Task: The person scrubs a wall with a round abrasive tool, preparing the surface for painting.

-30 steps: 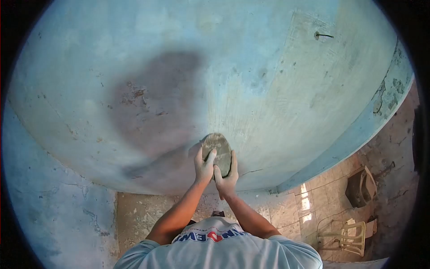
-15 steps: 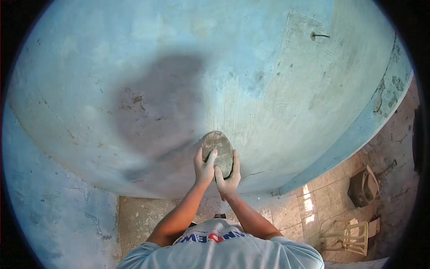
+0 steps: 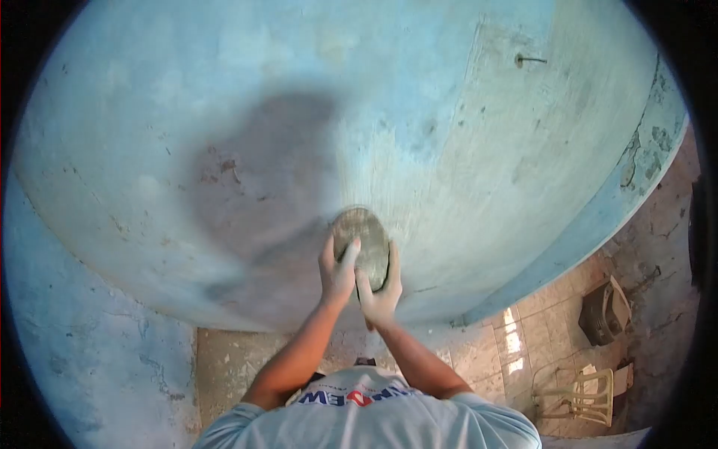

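Note:
Both hands grip a flat, oval, grey-brown stone-like block (image 3: 362, 228) against a pale blue wall (image 3: 299, 45). My left hand (image 3: 339, 275) is closed round the block's left side, with its thumb lying over the face. On the lower right, my right hand (image 3: 381, 297) holds the block's edge, its thumb pointing up beside the left one and its fingers along the rim. Pale dust coats both hands. Around the block the wall is scuffed, with whitish streaks above it. The block's underside is hidden.
A bent metal piece (image 3: 531, 59) juts from the wall at upper right. Cracked plaster (image 3: 636, 161) lines the right edge. Down on the tiled floor (image 3: 486, 358) are a dark container (image 3: 604, 314) and a plastic chair (image 3: 574, 395). My shadow (image 3: 262, 172) falls left.
Both hands and the block have slid a short way up the wall. The grip looks the same.

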Demonstrator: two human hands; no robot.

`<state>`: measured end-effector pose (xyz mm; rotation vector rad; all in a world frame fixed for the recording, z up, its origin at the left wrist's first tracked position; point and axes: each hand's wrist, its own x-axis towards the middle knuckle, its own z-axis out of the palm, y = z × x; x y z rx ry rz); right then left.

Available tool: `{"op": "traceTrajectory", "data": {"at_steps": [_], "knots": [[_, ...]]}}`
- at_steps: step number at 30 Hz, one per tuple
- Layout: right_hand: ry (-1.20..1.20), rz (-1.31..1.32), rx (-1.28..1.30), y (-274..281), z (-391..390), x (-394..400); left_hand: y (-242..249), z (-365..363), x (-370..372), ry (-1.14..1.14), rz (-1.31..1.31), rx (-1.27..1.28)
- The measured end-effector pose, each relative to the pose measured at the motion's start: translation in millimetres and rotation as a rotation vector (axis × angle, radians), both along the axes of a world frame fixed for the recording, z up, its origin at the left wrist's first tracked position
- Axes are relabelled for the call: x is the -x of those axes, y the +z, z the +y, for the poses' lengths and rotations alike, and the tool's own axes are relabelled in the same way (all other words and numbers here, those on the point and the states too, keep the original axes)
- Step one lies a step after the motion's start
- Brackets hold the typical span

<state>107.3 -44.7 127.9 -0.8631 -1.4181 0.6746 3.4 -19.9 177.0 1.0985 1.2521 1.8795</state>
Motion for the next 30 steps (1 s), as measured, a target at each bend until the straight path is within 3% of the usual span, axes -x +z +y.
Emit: {"op": "traceTrajectory", "data": {"at_steps": [2,3,5,7,10,11,13,15,17,18,20,23,25,27,30], "knots": [[0.023,0.042,0.004,13.7,7.2,4.8,-12.3,-4.7,-3.0,0.005,-0.08,0.059],[0.032,0.059,0.02,22.6,6.3,5.6,1.8,-0.6,5.2,-0.026,-0.011,0.081],[-0.028,0.04,-0.135,68.6,29.7,17.2,50.9,18.2,11.7,-0.027,-0.003,-0.119],[0.022,0.082,-0.189,122.9,41.3,21.4,109.9,24.9,14.1,-0.093,-0.118,-0.201],[0.029,0.088,-0.168,156.7,37.6,21.6,139.8,27.1,14.2,-0.152,-0.213,-0.217],[-0.011,0.047,-0.244,146.1,36.3,20.6,131.3,23.0,14.6,-0.124,-0.146,-0.172],[0.028,0.083,-0.107,105.4,16.5,16.0,90.7,8.2,15.2,-0.066,-0.008,-0.087],[0.061,0.122,-0.006,67.1,2.1,12.1,40.0,-1.7,5.7,0.003,0.009,-0.04],[0.081,0.158,0.076,42.9,-2.4,8.7,28.1,1.0,8.5,-0.024,0.002,0.026],[0.059,0.124,0.037,50.9,0.0,9.5,25.2,0.1,8.2,-0.038,-0.006,0.069],[0.016,0.055,-0.034,83.2,14.2,14.6,56.1,12.8,13.1,-0.046,0.001,-0.078],[0.026,0.074,-0.147,140.2,34.0,23.8,126.1,15.9,16.9,-0.102,-0.089,-0.105],[0.038,0.081,-0.148,154.7,28.7,22.0,148.2,16.2,15.5,-0.131,-0.193,-0.125],[0.021,0.04,-0.127,150.3,19.1,18.5,128.2,9.0,15.2,-0.115,-0.126,-0.089],[0.032,0.095,-0.041,83.2,0.9,12.1,67.4,-4.4,8.7,-0.056,-0.025,-0.001]]}}
